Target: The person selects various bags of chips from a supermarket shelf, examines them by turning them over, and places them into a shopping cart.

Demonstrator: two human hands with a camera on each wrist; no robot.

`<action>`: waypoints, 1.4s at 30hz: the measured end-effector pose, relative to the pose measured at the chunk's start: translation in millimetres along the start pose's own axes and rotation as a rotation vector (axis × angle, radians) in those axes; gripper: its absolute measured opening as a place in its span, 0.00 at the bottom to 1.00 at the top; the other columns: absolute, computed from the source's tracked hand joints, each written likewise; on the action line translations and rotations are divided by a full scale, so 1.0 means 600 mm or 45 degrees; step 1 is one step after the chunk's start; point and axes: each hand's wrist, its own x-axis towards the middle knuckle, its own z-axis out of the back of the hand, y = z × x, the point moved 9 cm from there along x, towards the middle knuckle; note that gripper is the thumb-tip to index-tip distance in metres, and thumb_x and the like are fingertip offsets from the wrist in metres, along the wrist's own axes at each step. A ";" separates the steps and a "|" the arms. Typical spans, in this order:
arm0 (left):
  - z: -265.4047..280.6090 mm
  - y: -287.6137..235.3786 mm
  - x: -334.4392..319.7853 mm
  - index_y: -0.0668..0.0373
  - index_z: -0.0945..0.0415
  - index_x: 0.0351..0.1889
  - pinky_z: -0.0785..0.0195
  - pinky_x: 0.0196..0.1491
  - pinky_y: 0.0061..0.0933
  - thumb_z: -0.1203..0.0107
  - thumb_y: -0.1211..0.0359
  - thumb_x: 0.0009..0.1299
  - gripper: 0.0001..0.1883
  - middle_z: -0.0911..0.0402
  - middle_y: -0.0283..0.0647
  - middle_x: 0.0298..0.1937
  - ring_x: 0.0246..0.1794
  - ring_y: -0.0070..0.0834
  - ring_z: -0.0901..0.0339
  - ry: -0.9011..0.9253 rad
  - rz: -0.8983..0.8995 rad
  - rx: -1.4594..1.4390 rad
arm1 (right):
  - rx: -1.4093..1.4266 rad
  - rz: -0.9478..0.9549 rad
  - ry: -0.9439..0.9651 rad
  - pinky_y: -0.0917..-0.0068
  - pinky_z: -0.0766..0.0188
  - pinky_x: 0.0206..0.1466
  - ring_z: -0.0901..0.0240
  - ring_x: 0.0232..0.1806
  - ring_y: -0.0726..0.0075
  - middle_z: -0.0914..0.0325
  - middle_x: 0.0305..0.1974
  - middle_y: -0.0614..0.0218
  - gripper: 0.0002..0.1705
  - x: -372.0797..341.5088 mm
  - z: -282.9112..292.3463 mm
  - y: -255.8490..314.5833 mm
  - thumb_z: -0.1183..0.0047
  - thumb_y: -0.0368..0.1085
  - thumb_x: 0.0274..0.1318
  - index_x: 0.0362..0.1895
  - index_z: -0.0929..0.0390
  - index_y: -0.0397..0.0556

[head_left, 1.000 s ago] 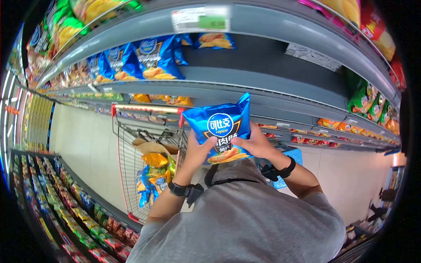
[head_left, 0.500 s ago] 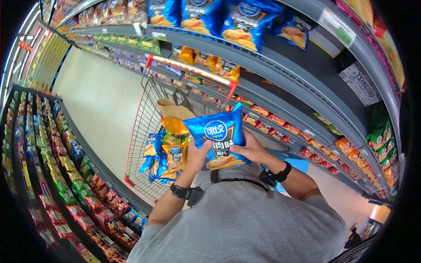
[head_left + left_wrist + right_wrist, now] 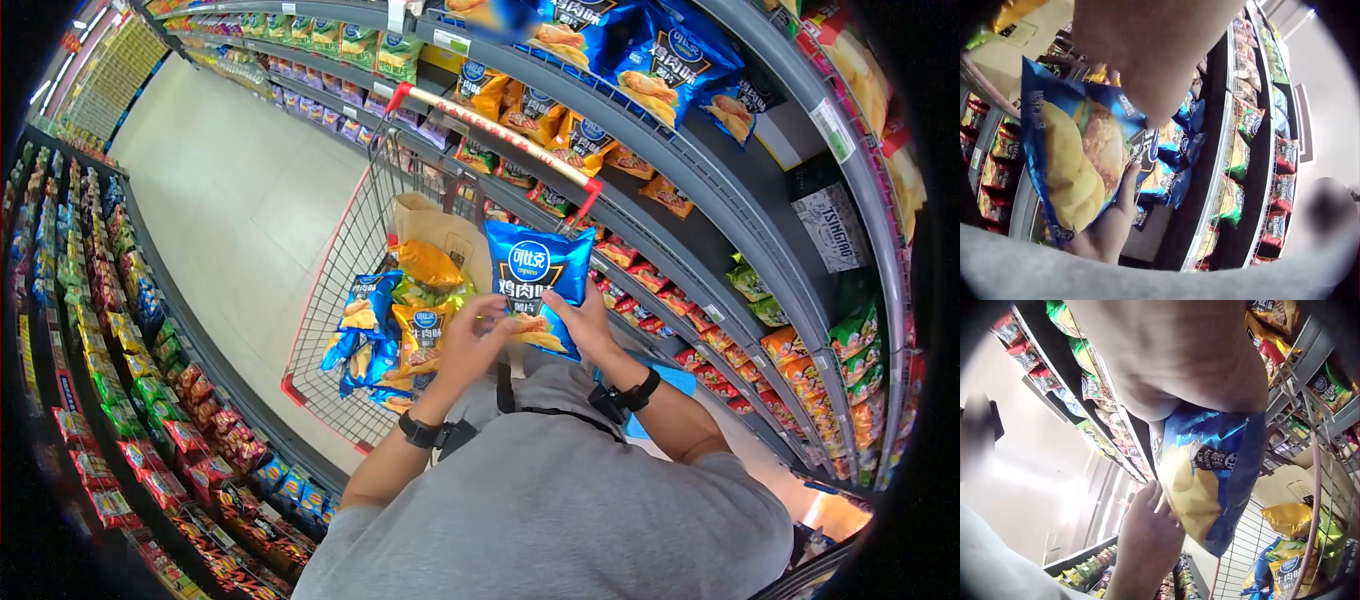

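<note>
A blue bag of potato chips (image 3: 532,262) with a chicken picture is held up in front of the person's body. The right hand (image 3: 588,322) grips its right side, thumb across the front. At the bag's lower left edge is the left hand (image 3: 475,345), its fingers loosely bent and no longer wrapped round the bag. The right wrist view shows the left hand (image 3: 1150,534) beside the bag's (image 3: 1200,481) edge. Left of the hands, a shopping cart (image 3: 500,140) holds blue chip bags (image 3: 368,300), an orange chip bag (image 3: 422,340) and a brown paper bag (image 3: 430,225).
Shelves of snack bags line the right side, with blue chip bags (image 3: 672,70) on an upper tier and orange chip bags (image 3: 580,140) below. A lower rack (image 3: 110,340) of small packets runs along the left. Pale floor (image 3: 240,190) lies between them.
The view has turned toward the cart and the cart shows nearer the hands. The left hand has loosened from the chip bag, which the right hand keeps holding, now slightly farther right.
</note>
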 end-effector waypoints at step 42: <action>-0.381 -0.029 0.053 0.63 0.50 0.69 0.37 0.61 0.32 0.44 0.60 0.68 0.37 0.35 0.45 0.63 0.61 0.30 0.34 0.317 0.470 -0.196 | 0.774 -0.517 0.299 0.70 0.28 0.54 0.29 0.53 0.70 0.27 0.54 0.63 0.34 -0.077 0.301 -0.090 0.43 0.49 0.58 0.63 0.36 0.44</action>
